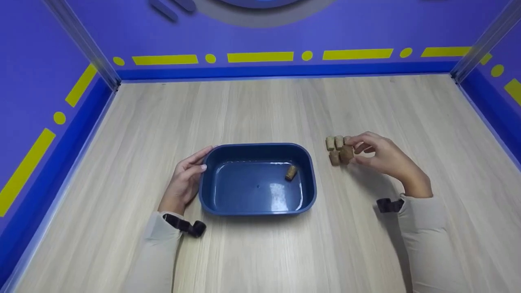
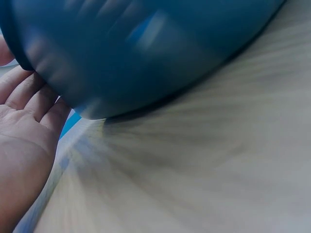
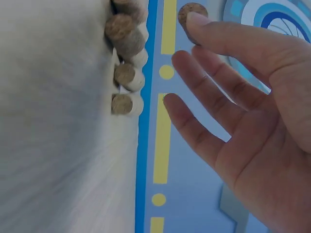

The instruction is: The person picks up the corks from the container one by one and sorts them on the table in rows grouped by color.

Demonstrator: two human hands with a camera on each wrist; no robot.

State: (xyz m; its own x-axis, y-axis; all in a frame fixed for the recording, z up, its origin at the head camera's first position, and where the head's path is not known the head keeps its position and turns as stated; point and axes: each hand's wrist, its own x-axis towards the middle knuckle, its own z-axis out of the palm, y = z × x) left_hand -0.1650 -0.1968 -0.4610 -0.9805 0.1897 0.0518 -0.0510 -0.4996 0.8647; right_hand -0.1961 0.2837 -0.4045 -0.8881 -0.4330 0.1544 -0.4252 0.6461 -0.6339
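Observation:
A dark blue plastic tub (image 1: 238, 187) with rounded corners sits in front of me, one cork (image 1: 291, 172) lying in its right part. My left hand (image 1: 185, 181) grips the tub's left side, thumb over the rim and fingers along the outer wall, as the left wrist view shows on the blue wall (image 2: 121, 58). To the right of the tub, my right hand (image 1: 380, 154) pinches a cork (image 3: 192, 14) between thumb and forefinger, the other fingers spread. Just below that hand several more corks (image 1: 334, 143) stand grouped on the table, some partly hidden by the held one.
The wood-grain table (image 1: 260, 114) is bounded by a blue-purple back wall (image 1: 260, 38) with yellow dashes and dots, and similar panels on the left and right. Black wrist cameras (image 1: 198, 229) are strapped over the light sleeves.

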